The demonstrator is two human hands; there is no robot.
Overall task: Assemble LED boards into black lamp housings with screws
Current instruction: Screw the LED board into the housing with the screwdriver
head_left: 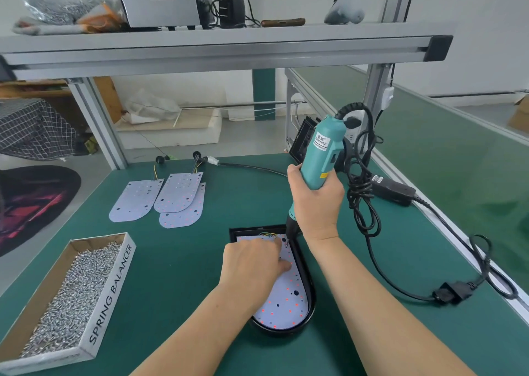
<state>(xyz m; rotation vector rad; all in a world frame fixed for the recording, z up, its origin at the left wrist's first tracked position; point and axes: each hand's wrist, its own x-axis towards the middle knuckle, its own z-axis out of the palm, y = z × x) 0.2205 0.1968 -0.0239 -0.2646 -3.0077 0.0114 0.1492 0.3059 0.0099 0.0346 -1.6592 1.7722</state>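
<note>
Right hand [317,201]: fist wrapped round the lower body of the driver [322,152], holding it nearly upright, top tilted to the right.
Driver: teal body, black nose; its bit points down at the far right corner of the board [286,301].
Left hand [252,264]: lies knuckles up on the far half of the board, fingers bent toward the bit, thumb pointing right. I cannot tell whether the fingertips pinch anything.
Board: white, dotted with red, lying inside the housing [311,301], coloured wires at its far end.
Housing: black, rounded at the near end, square at the far end; on the table [171,261], near centre.
Spare boards [177,192]: three, far left on the table, two overlapping, wires at their far ends.
Box [114,298]: cardboard, near left, marked SPRING BALANCER, full of screws [71,298].
Cable [363,204]: black, hangs in loops from the driver's top and trails right along the table.
Adapter [392,191]: black, on the table right of the driver.
</note>
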